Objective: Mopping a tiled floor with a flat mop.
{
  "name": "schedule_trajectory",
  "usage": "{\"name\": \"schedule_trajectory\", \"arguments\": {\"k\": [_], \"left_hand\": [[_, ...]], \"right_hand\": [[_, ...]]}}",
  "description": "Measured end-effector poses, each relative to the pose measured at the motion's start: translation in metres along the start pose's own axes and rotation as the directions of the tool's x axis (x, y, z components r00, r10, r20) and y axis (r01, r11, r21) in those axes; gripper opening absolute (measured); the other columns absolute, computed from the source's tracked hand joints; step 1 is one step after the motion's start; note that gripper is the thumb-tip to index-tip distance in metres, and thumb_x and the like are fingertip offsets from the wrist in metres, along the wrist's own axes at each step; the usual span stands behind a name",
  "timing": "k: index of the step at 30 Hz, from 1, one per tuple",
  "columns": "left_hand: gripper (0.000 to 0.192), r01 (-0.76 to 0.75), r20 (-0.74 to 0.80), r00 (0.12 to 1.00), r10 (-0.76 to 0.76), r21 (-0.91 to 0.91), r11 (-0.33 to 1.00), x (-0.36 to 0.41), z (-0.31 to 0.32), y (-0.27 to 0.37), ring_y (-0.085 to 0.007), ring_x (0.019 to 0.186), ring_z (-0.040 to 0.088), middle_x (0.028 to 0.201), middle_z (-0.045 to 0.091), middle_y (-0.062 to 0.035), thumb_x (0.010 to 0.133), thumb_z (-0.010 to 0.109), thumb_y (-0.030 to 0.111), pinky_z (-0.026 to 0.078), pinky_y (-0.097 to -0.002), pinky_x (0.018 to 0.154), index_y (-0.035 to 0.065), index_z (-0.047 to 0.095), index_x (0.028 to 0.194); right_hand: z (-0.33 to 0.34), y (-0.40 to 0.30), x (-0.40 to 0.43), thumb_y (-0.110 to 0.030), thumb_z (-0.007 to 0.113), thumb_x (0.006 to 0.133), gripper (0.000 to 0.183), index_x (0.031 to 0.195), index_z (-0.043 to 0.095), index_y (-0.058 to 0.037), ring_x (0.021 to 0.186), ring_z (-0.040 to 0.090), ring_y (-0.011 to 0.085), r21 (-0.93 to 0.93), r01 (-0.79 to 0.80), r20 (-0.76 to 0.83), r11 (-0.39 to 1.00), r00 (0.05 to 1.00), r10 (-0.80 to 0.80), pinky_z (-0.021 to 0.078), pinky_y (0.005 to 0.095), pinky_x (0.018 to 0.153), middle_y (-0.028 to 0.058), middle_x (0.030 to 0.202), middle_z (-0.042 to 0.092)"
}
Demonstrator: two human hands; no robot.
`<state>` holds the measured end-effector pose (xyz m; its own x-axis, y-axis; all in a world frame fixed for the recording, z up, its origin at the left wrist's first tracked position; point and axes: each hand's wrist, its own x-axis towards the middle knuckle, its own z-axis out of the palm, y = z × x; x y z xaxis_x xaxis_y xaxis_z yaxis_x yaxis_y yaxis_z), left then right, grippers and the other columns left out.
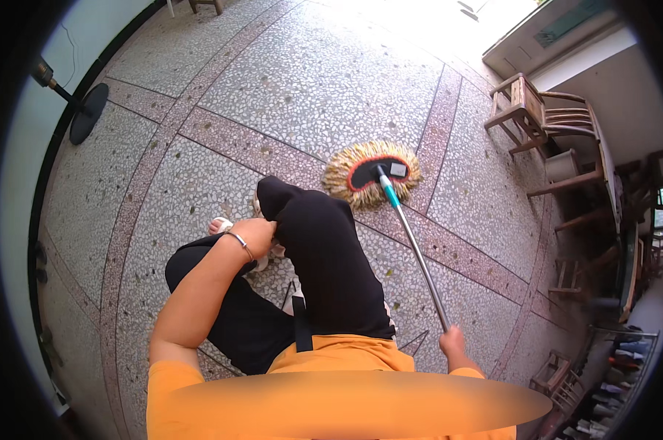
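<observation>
My right hand [453,341] is closed around the lower end of the metal handle [419,256] of a mop. Its fringed yellow and brown mop head [373,173] has a red-edged black centre with a pale label and lies on the speckled floor ahead of my knees. A teal sleeve joins handle and head. My left hand [257,236], with a metal bracelet at the wrist, rests against the inner side of the black trousers [323,258] near my knee. Its fingertips are partly hidden, so whether they pinch the cloth is unclear.
Terrazzo floor [331,82] spreads around me, with small scattered debris. Wooden chairs [521,113] stand along the right side, and a metal shoe rack [620,374] is at the lower right. A standing fan's round black base [89,114] is near the left wall.
</observation>
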<state>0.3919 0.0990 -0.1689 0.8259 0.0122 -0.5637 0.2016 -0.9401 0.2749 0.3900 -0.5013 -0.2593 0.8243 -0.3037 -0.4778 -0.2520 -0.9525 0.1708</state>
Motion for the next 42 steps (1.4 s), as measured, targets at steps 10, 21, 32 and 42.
{"name": "schedule_trajectory", "arguments": {"k": [10, 21, 32, 42], "left_hand": [[0.045, -0.332, -0.104, 0.942, 0.318, -0.165, 0.929, 0.001, -0.021, 0.038, -0.0329, 0.09, 0.058, 0.099, 0.059, -0.0161, 0.086, 0.054, 0.027, 0.047, -0.0412, 0.078, 0.0097, 0.046, 0.126], [0.038, -0.246, -0.136, 0.965, 0.225, -0.157, 0.957, 0.026, -0.034, 0.028, -0.0313, 0.085, 0.062, 0.091, 0.062, -0.0137, 0.085, 0.053, 0.028, 0.049, -0.0424, 0.071, 0.01, 0.048, 0.118], [0.041, -0.26, -0.104, 0.962, 0.252, -0.077, 0.963, 0.064, -0.052, 0.049, -0.0315, 0.085, 0.061, 0.09, 0.062, -0.0134, 0.086, 0.053, 0.029, 0.048, -0.0422, 0.072, 0.0107, 0.047, 0.123], [0.044, -0.402, -0.059, 0.915, 0.399, -0.051, 0.914, 0.014, -0.049, 0.052, -0.0295, 0.078, 0.06, 0.086, 0.059, -0.0118, 0.087, 0.052, 0.028, 0.048, -0.0397, 0.068, 0.012, 0.044, 0.128]], "right_hand": [[0.132, 0.189, -0.126, -0.012, 0.06, 0.068, 0.027, 0.09, 0.066, 0.0023, 0.095, 0.061, 0.0357, -0.182, -0.158, 0.596, 0.971, 0.767, 0.236, 0.0488, 0.0401, 0.081, 0.0233, 0.095, 0.063], [-0.133, -0.357, 0.151, -0.001, 0.052, 0.075, 0.036, 0.11, 0.046, 0.005, 0.087, 0.062, 0.0358, 0.49, 0.033, -0.011, 0.871, 0.999, -0.032, 0.0538, 0.0427, 0.059, 0.0236, 0.107, 0.056], [-0.07, -0.235, 0.189, -0.007, 0.049, 0.079, 0.05, 0.124, 0.031, 0.005, 0.094, 0.059, 0.0399, 0.172, 0.169, -0.142, 0.971, 0.979, -0.145, 0.0469, 0.0443, 0.081, 0.0294, 0.1, 0.058], [0.09, 0.061, -0.116, -0.011, 0.057, 0.066, 0.024, 0.085, 0.065, 0.0002, 0.09, 0.061, 0.0402, 0.039, -0.205, 0.405, 0.978, 0.898, 0.172, 0.0484, 0.0444, 0.08, 0.026, 0.087, 0.063]]}}
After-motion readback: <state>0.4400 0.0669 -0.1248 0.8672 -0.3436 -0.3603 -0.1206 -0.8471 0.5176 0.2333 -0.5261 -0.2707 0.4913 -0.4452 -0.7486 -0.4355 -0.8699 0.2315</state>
